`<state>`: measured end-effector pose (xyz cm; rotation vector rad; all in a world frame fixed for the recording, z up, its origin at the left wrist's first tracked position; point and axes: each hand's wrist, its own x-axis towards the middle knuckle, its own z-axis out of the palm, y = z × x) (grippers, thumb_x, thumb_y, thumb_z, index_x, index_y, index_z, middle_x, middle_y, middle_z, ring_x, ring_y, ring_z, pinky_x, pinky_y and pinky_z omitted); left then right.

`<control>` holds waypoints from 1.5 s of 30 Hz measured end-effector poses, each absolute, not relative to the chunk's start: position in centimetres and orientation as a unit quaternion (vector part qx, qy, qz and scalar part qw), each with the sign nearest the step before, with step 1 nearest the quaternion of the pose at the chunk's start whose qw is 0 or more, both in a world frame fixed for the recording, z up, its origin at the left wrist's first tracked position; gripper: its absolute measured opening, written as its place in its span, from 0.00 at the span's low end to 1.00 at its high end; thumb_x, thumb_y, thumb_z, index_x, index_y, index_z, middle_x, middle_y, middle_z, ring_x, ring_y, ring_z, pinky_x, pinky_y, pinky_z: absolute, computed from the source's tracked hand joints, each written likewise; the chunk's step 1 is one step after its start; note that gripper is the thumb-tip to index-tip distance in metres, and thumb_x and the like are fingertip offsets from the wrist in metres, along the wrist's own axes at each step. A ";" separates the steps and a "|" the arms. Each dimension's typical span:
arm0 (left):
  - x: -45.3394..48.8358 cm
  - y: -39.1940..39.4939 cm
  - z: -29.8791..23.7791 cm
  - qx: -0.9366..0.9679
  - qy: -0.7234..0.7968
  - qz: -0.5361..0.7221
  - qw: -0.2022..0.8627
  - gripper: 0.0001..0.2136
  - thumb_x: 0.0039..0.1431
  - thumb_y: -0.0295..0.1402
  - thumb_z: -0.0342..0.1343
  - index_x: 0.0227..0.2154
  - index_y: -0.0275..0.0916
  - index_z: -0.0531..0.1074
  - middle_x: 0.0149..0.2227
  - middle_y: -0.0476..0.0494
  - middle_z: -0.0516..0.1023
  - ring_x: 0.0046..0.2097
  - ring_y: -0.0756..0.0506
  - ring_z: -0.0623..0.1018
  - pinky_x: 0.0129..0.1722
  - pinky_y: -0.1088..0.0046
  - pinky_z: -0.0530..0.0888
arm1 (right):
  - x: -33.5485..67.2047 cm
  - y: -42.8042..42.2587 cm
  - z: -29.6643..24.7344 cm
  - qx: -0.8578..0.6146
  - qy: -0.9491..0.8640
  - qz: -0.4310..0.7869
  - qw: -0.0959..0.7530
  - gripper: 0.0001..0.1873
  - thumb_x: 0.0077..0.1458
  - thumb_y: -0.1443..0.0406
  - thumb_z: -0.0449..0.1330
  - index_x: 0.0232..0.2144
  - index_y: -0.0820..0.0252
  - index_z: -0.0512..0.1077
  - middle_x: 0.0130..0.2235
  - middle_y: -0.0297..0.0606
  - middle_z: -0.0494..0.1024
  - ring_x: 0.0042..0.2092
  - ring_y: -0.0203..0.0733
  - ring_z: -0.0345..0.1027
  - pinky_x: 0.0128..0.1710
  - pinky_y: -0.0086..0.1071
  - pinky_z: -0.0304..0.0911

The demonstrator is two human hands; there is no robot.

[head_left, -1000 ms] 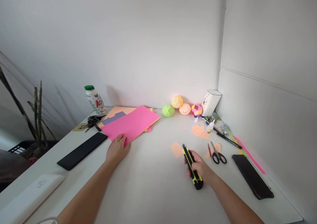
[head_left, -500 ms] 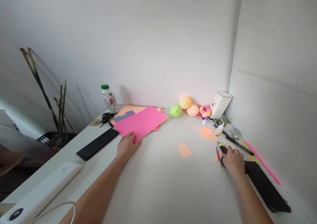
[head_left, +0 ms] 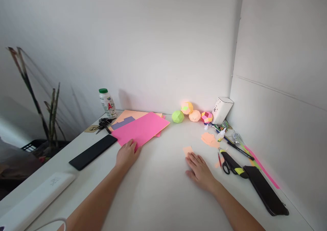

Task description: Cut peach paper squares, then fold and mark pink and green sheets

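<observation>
My left hand (head_left: 127,153) rests on the table with its fingertips on the near edge of a pink paper sheet (head_left: 143,127). That sheet lies on top of peach paper (head_left: 127,114) and a purple piece (head_left: 124,122). My right hand (head_left: 200,169) lies flat, fingers stretched out, its fingertips over the lower part of a small peach paper piece (head_left: 187,150). To its right are scissors (head_left: 226,167), a cutter knife (head_left: 233,163) with black and yellow-green handle, and a thin red tool (head_left: 219,158). Neither hand grips anything.
Four-sided white holder (head_left: 222,110) and several paper balls (head_left: 178,116) stand along the wall. Further right lie peach pieces (head_left: 211,139), a glue bottle (head_left: 221,135), and a black pouch (head_left: 265,190). On the left are a white bottle (head_left: 108,105), a black slab (head_left: 93,152) and a white device (head_left: 38,200).
My right hand has let go of the cutter knife and moved left onto the small peach piece. My left hand stays at the pink sheet. The view has shifted slightly.
</observation>
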<state>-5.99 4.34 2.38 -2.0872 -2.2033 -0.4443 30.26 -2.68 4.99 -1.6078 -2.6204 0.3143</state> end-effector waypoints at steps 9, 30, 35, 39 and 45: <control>-5.8 4.2 2.3 -0.679 -0.716 -0.156 0.038 0.18 0.62 0.39 0.44 0.43 0.36 0.75 0.55 0.36 0.70 0.51 0.36 0.73 0.50 0.62 0.70 | 34.8 -1.4 4.4 -0.609 -0.790 0.067 0.032 0.29 0.64 0.54 0.43 0.63 0.60 0.56 0.67 0.44 0.50 0.68 0.49 0.38 0.66 0.49 0.39; -6.2 3.9 3.4 -0.669 -0.722 -0.174 -0.028 0.13 0.65 0.37 0.53 0.49 0.37 0.69 0.48 0.41 0.72 0.44 0.45 0.75 0.43 0.62 0.75 | 36.4 -1.3 4.4 -0.646 -0.762 0.050 0.013 0.29 0.62 0.54 0.45 0.61 0.61 0.58 0.67 0.47 0.51 0.68 0.55 0.39 0.63 0.56 0.39; -6.1 3.6 3.8 -0.672 -0.709 -0.213 0.003 0.13 0.67 0.35 0.47 0.34 0.37 0.74 0.35 0.44 0.77 0.37 0.46 0.76 0.38 0.69 0.72 | 36.4 -1.3 4.3 -0.643 -0.764 0.046 0.017 0.29 0.62 0.54 0.44 0.61 0.59 0.58 0.67 0.46 0.52 0.68 0.55 0.39 0.63 0.56 0.39; -6.1 3.5 4.0 -0.676 -0.689 -0.259 0.036 0.18 0.65 0.35 0.42 0.28 0.39 0.76 0.31 0.43 0.79 0.36 0.43 0.76 0.36 0.70 0.69 | 36.5 -1.2 4.1 -0.643 -0.765 0.043 0.018 0.29 0.62 0.54 0.44 0.61 0.59 0.59 0.67 0.46 0.52 0.68 0.55 0.39 0.63 0.57 0.39; -5.4 2.9 4.9 -0.694 -0.639 -0.321 0.079 0.19 0.63 0.36 0.42 0.23 0.38 0.74 0.30 0.38 0.79 0.36 0.40 0.78 0.41 0.66 0.69 | 36.5 -1.2 4.0 -0.644 -0.764 0.040 0.018 0.30 0.62 0.54 0.44 0.61 0.62 0.59 0.67 0.48 0.52 0.68 0.56 0.40 0.63 0.56 0.40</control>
